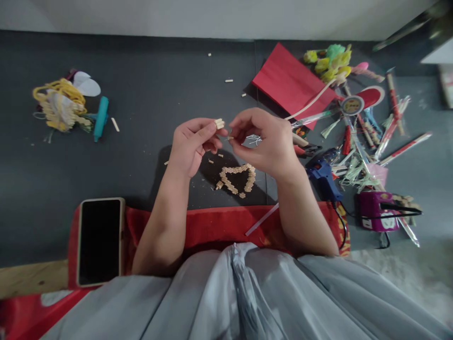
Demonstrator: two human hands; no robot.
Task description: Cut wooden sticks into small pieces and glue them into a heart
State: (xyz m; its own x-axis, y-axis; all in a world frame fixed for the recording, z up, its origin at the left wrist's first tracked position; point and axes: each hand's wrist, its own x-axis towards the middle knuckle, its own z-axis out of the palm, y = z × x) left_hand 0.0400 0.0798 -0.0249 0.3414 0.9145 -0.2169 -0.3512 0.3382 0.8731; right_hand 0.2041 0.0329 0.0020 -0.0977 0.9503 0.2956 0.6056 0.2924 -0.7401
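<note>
Between thumb and fingers, my left hand [198, 144] pinches a small bundle of pale short sticks [219, 123]. My right hand [264, 139] is close beside it, its thumb and fingertips pressed together on a tiny pale piece [230, 138] too small to name. Thin white threads [254, 139] show beneath the right fingers. Below both hands, a heart-shaped outline of small beige pieces [252, 177] lies on the dark table [148, 94]. A few loose stick bits [211, 161] are scattered near it.
A red paper sheet [288, 78], pliers [306, 150], a blue glue gun [323, 177] and a purple box with a cable [377, 211] lie to the right. Yellow cord [65, 89] and a teal tube [101, 118] are left. A phone [99, 243] rests near the front edge.
</note>
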